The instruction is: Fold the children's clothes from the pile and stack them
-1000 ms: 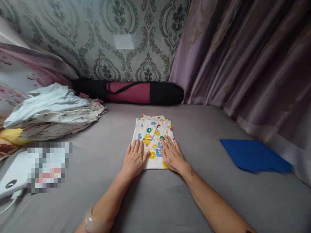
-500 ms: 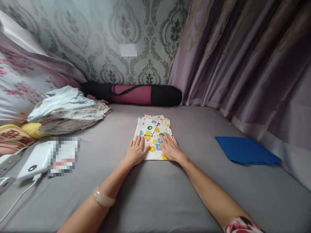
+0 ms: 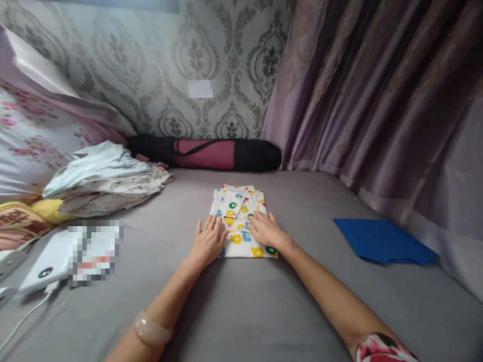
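Observation:
A folded white shirt (image 3: 241,245) with colourful prints lies flat on the grey bed sheet, its collar pointing away from me. One sleeve is laid across its upper front. My left hand (image 3: 209,242) rests on the shirt's left edge, fingers spread and pointing forward. On the right part of the shirt lies my right hand (image 3: 267,231), palm down with fingers stretched out. Neither hand grips the cloth. A pale bangle (image 3: 152,328) circles my left forearm.
A blue folded cloth (image 3: 385,241) lies to the right. Crumpled clothes (image 3: 109,173) are heaped at the left, behind a white power bank (image 3: 51,264) with a cable. A black and maroon roll bag (image 3: 206,153) lies along the wall, beside purple curtains (image 3: 339,90).
The view has tilted slightly upward, so the scene sits lower. My hands have shifted a little on the shirt, and more of its lower right corner shows. The shirt stays folded.

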The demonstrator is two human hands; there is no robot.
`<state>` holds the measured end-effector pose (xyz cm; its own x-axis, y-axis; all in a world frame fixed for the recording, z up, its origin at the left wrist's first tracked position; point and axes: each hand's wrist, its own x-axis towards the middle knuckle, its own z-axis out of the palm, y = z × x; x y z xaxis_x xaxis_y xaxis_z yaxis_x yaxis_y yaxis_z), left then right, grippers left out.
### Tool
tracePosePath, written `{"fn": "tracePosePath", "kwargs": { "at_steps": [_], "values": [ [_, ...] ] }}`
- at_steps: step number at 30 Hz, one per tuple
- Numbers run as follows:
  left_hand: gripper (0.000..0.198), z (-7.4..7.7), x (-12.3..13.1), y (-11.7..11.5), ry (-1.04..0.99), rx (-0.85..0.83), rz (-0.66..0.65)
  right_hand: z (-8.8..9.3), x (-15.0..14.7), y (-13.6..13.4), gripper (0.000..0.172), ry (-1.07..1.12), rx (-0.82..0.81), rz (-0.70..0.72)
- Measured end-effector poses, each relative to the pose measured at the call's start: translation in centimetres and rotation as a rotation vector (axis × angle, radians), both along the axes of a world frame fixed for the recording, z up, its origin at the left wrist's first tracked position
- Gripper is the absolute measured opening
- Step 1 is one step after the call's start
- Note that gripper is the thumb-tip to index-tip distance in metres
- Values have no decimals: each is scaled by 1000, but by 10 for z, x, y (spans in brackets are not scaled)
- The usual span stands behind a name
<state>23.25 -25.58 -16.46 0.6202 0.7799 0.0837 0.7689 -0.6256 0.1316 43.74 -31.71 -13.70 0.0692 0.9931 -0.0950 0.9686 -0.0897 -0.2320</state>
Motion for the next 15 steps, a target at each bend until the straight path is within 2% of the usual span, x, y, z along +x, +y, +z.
{"fn": "tracePosePath", "kwargs": {
  "at_steps": [4,8,12,15],
  "values": [
    [53,-2,-1,-4,25,19,1,0,-20,29,51,-25,133,-8],
    [55,-7,-2,-8,45,36,-14,-11,-36,71,58,8,126,-14],
    [57,-11,-2,-9,64,31,-3,-24,-36,106,63,-23,140,-98],
    [59,-13,-2,-9,85,23,-5,-35,-32,119,64,-23,126,-139]
  ]
}}
